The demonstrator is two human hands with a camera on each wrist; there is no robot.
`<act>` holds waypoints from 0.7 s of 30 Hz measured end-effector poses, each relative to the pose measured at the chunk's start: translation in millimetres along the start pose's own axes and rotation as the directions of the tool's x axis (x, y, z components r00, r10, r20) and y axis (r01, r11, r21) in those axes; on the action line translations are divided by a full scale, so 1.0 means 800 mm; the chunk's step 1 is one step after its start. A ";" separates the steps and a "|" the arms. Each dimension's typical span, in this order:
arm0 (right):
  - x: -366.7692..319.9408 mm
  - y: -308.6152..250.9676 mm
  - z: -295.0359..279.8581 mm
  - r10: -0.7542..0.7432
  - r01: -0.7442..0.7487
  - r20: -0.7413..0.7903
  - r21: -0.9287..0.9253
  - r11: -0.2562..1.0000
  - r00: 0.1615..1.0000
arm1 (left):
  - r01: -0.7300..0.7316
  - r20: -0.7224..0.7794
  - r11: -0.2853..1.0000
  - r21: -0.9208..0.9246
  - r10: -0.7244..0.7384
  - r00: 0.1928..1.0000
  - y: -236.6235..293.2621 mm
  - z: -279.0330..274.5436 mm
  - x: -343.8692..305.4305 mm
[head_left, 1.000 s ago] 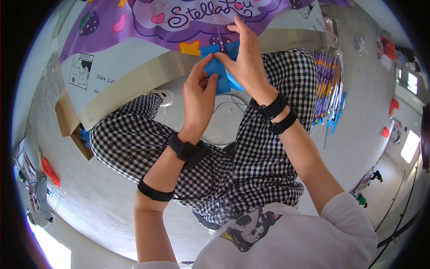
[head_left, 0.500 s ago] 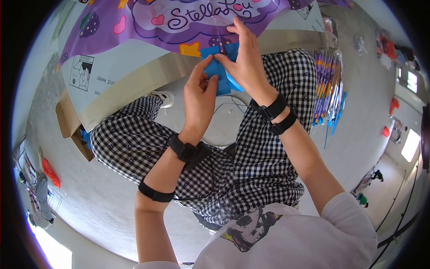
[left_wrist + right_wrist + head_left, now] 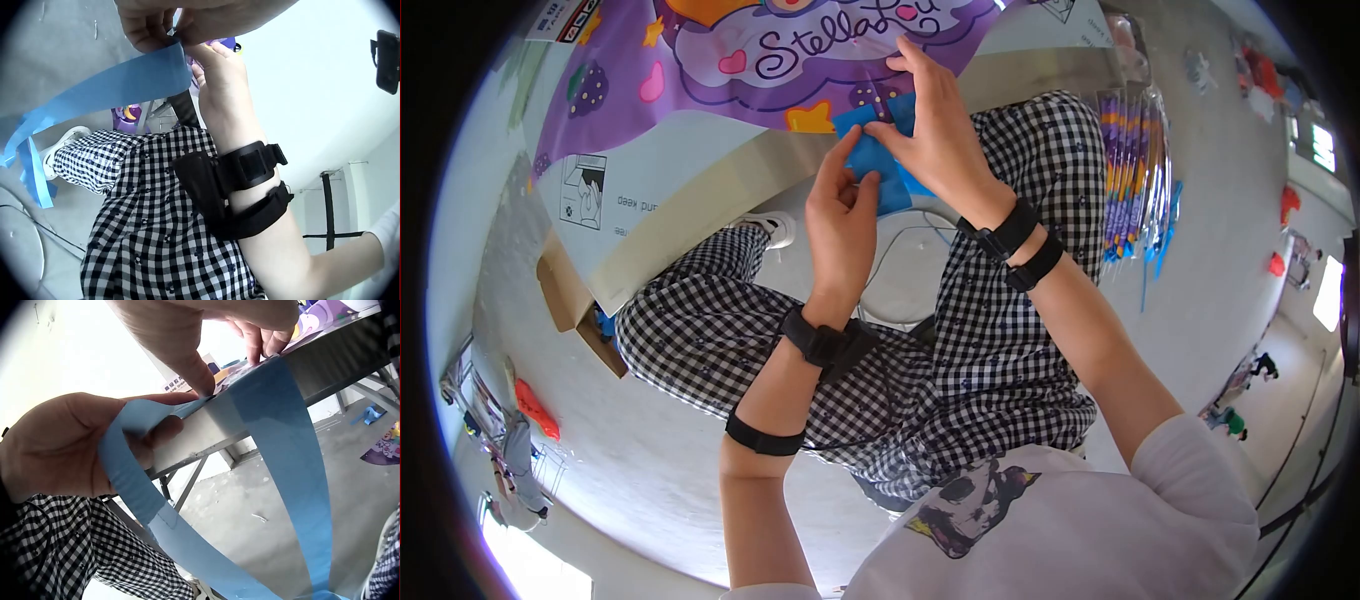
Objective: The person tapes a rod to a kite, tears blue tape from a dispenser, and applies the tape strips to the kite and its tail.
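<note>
A blue ribbon (image 3: pixel 892 195) hangs over the table edge, at the lower border of a purple printed sheet (image 3: pixel 700 85) lettered "StellaLou". My left hand (image 3: pixel 843 235) pinches one hanging part of it. In the right wrist view that ribbon length (image 3: pixel 187 540) curves round the left fingers, and a second length (image 3: pixel 284 444) drops from the edge. My right hand (image 3: pixel 950 145) is just to the right, its thumb pressing at the ribbon's top close to the left index fingertip. Its other fingers reach over the sheet. In the left wrist view the ribbon (image 3: pixel 125 81) trails away to loose ends.
The purple sheet lies on a white printed board (image 3: pixel 670 150) over a metal-edged table (image 3: pixel 730 190). Packed purple-and-orange items (image 3: pixel 1135 180) hang at the right. An open cardboard box (image 3: pixel 565 285) stands on the floor at the left. The person's checkered legs (image 3: pixel 1020 270) are beneath the hands.
The head view has shifted slightly, so the sheet and surroundings sit differently in it. Both hands keep nearly the same pose at the ribbon.
</note>
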State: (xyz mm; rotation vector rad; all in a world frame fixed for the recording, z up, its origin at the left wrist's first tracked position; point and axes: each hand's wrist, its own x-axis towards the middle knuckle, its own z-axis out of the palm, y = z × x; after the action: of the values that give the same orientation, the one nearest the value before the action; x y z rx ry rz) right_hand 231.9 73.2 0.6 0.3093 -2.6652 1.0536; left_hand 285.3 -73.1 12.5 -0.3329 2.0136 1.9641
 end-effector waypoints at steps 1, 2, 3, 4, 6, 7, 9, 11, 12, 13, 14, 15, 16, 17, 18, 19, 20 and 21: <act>0.000 0.000 0.000 0.001 -0.001 0.001 0.002 1.000 1.000 | -0.001 -0.005 1.000 -0.002 0.001 1.000 0.000 0.001 0.000; 0.000 -0.001 -0.001 0.001 -0.001 0.001 0.005 1.000 1.000 | -0.003 -0.009 1.000 -0.003 0.003 1.000 0.001 0.002 0.000; 0.000 -0.001 -0.001 0.001 -0.001 0.002 0.006 1.000 1.000 | -0.005 -0.014 1.000 -0.006 0.005 1.000 0.001 0.002 0.000; 0.000 -0.001 -0.001 0.001 0.000 0.000 0.004 1.000 1.000 | -0.005 -0.011 1.000 0.003 0.005 1.000 0.001 0.001 0.000; 0.000 0.000 0.000 -0.001 0.001 -0.004 -0.003 1.000 1.000 | -0.007 -0.005 1.000 0.017 0.007 1.000 0.000 0.001 0.000; 0.000 0.000 0.000 -0.007 0.007 -0.006 -0.006 1.000 1.000 | -0.010 -0.006 1.000 0.013 0.010 1.000 -0.001 0.001 0.000; 0.000 0.001 0.000 -0.017 0.017 -0.012 -0.012 1.000 1.000 | -0.018 -0.006 1.000 0.004 0.018 1.000 -0.002 0.002 0.001; 0.000 0.001 0.000 -0.016 0.016 -0.015 -0.007 1.000 1.000 | -0.013 -0.006 1.000 0.017 0.013 1.000 -0.002 0.002 0.001; 0.000 0.001 0.000 -0.016 0.016 -0.016 -0.003 1.000 1.000 | -0.010 -0.006 1.000 0.023 0.010 1.000 -0.002 0.001 0.000; 0.000 0.001 0.000 -0.014 0.014 -0.015 -0.002 1.000 1.000 | -0.011 -0.004 1.000 0.015 0.012 1.000 -0.001 0.001 0.000; 0.000 0.001 0.000 -0.012 0.012 -0.015 -0.001 1.000 1.000 | -0.013 -0.002 1.000 0.007 0.013 1.000 -0.001 0.001 0.000; 0.000 0.001 0.000 -0.010 0.010 -0.014 0.002 1.000 1.000 | -0.014 -0.002 1.000 -0.001 0.014 1.000 -0.001 0.001 0.000; 0.000 0.001 0.001 -0.009 0.009 -0.014 0.000 1.000 1.000 | -0.016 -0.002 1.000 0.000 0.016 1.000 -0.001 0.001 0.000; 0.000 0.001 0.001 -0.008 0.008 -0.014 -0.001 1.000 1.000 | -0.017 -0.002 1.000 0.002 0.017 1.000 -0.002 0.001 0.000; -0.002 0.000 0.000 -0.007 0.007 -0.013 -0.003 1.000 1.000 | -0.018 -0.002 1.000 0.003 0.018 1.000 -0.002 0.001 -0.003; -0.002 0.000 0.000 -0.008 0.008 -0.013 -0.003 1.000 1.000 | -0.016 -0.002 1.000 0.005 0.016 1.000 -0.001 0.001 -0.003; -0.002 0.000 -0.001 -0.009 0.009 -0.012 -0.004 1.000 1.000 | -0.013 -0.001 1.000 0.007 0.013 1.000 0.000 0.001 -0.003; -0.002 0.000 -0.001 -0.010 0.010 -0.012 -0.004 1.000 1.000 | -0.011 -0.001 1.000 0.008 0.011 1.000 0.001 0.002 -0.003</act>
State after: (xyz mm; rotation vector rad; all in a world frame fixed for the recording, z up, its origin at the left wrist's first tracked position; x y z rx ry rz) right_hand 233.6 73.7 0.6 0.3146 -2.6523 1.0441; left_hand 287.3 -71.9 14.0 -0.3221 2.0277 1.9620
